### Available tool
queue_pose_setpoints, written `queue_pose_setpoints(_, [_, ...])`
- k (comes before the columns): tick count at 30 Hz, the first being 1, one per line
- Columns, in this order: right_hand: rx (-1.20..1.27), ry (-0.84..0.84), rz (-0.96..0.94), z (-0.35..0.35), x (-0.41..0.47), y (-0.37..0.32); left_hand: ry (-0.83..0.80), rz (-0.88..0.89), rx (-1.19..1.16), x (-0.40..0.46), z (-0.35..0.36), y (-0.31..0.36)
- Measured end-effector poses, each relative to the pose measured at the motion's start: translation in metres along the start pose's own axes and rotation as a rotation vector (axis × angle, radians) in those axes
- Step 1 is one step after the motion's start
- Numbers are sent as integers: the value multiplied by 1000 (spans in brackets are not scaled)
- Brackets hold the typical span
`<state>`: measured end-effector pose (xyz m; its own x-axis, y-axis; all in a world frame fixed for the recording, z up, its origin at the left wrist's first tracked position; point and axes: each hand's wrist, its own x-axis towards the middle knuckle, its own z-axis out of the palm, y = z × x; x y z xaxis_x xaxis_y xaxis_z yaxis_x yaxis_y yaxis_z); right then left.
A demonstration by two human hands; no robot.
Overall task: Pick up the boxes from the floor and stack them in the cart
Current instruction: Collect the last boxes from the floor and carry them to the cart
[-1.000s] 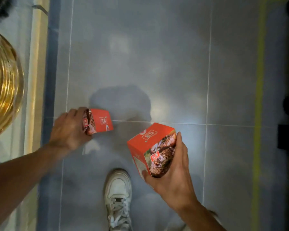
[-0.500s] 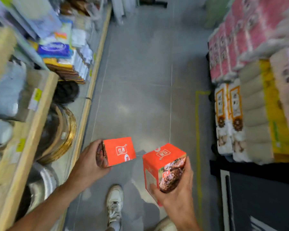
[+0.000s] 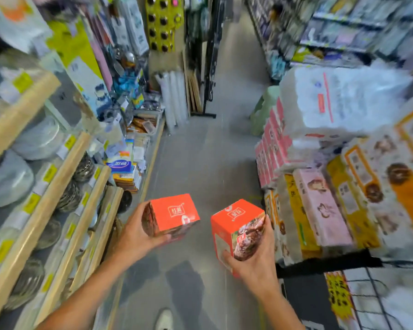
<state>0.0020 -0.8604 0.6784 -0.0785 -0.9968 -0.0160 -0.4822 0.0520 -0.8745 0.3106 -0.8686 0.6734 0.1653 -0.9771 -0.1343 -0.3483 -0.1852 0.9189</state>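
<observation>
I hold two red boxes with food pictures on their sides at waist height above the aisle floor. My left hand (image 3: 138, 236) grips the left red box (image 3: 173, 214) from its left side. My right hand (image 3: 255, 263) cups the right red box (image 3: 236, 225) from below and the right. The boxes are apart, a hand's width between them. The black wire cart (image 3: 377, 303) shows at the lower right corner, just right of my right forearm; its inside is blurred.
Wooden shelves (image 3: 57, 186) with metal bowls and packets line the left. Stacked tissue and paper packs (image 3: 332, 186) stand on the right above the cart. The grey tiled aisle (image 3: 208, 151) runs ahead. My white shoe (image 3: 163, 320) is at the bottom.
My view has swung up from the floor to the aisle. Both hands have lifted their boxes from near the floor to waist height, and the cart has come into view at the right.
</observation>
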Motion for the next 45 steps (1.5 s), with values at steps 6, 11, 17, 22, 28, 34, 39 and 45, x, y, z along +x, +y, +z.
queue_pose_setpoints(6, [1, 64, -91, -24, -2, -67, 72, 127, -98, -9, -34, 69])
queue_pose_setpoints(11, [16, 121, -160, -35, -3, -96, 93, 193, -181, -11, -43, 93])
queue_pose_setpoints(17, [22, 57, -260, -46, 9, -114, 161, 205, -133, -33, -61, 106])
queue_pose_setpoints(22, [113, -100, -347, -44, 23, -135, 343, 193, -64, -71, -70, 125])
queue_pose_setpoints(28, [197, -332, -480, -25, 29, -150, 598, 100, -23, -143, -75, 136])
queue_pose_setpoints(34, [313, -604, -601, 12, -2, -179, 911, -36, -9, -244, -76, 143])
queue_pose_setpoints(39, [356, -810, -667, 42, -56, -196, 1124, -142, -84, -336, -70, 142])
queue_pose_setpoints(45, [380, -993, -825, 63, -146, -221, 1326, -177, -83, -454, -57, 143])
